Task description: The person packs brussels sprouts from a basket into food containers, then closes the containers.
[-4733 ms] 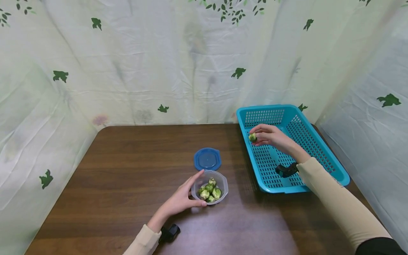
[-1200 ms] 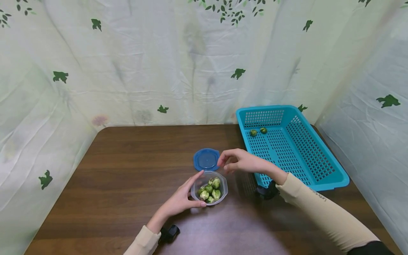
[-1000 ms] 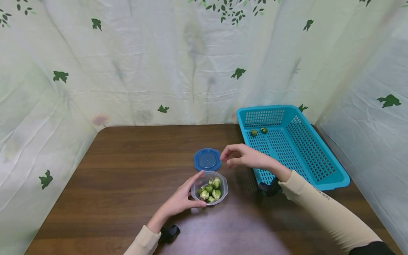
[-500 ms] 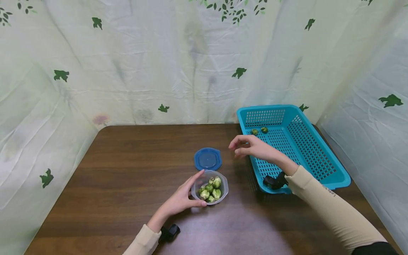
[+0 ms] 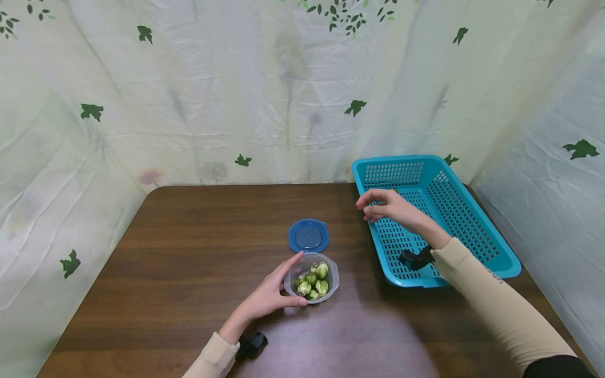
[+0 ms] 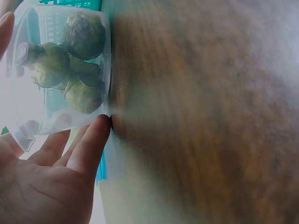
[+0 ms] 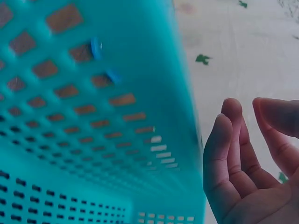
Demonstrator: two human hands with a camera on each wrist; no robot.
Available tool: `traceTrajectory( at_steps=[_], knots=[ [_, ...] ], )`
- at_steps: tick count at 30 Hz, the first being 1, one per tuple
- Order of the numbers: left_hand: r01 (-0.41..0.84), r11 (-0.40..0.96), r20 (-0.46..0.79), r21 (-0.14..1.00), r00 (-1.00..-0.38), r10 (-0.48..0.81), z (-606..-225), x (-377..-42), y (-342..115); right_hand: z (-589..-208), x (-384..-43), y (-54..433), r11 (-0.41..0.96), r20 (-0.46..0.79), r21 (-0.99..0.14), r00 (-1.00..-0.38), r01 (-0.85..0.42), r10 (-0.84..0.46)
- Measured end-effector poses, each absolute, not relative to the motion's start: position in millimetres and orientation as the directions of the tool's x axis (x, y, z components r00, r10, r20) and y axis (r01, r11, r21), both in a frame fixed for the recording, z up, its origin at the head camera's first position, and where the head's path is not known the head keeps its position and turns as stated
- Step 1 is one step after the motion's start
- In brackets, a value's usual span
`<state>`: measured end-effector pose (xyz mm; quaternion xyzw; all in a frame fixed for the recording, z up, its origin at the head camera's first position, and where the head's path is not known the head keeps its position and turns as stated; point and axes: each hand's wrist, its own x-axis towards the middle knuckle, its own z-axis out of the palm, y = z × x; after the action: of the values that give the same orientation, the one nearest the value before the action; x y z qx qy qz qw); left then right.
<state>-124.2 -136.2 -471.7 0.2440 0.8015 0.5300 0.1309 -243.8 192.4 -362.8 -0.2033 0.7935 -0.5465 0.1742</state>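
Note:
My left hand [image 5: 271,291] holds a small clear plastic container [image 5: 335,275] on the table, thumb on the near side and fingers on the far side. Inside lie several Brussels sprouts [image 5: 322,287]; the left wrist view shows the sprouts [image 6: 84,35] through the container wall [image 6: 107,51]. My right hand [image 5: 389,206] is over the left rim of a blue plastic basket [image 5: 482,214], its fingers loosely bent with nothing between them. In the right wrist view that hand [image 7: 252,177] is beside the basket wall [image 7: 140,51]. Behind it shows a sliver of one sprout [image 5: 395,190].
A round blue lid [image 5: 308,235] lies just behind the container. The brown wooden table [image 5: 198,247] meets a pale leaf-patterned curtain [image 5: 208,105] at the back and sides. The basket stands at the table's back right.
A sprout was in my right hand 4.7 s ago; the container later shows one more. From near the lid, that hand has moved right and back, covering two sprouts in the basket. Left hand unmoved.

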Motion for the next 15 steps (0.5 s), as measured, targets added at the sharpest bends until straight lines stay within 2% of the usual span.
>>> traceTrajectory(
  at_steps=[7,15],
  knots=[
    [0.252,0.327,0.044,0.911,-0.848,0.529,-473.0,-124.2,-136.2,-367.8,-257.5,208.2,0.308,-0.045,-0.945,-0.887,-0.112,-0.460],
    [0.249,0.338,0.038,0.908,-0.850,0.526,-471.5,-123.6,-135.7,-375.6,-270.4,230.9,0.354,-0.059,-0.930,-0.912,-0.097,-0.406]
  ],
)
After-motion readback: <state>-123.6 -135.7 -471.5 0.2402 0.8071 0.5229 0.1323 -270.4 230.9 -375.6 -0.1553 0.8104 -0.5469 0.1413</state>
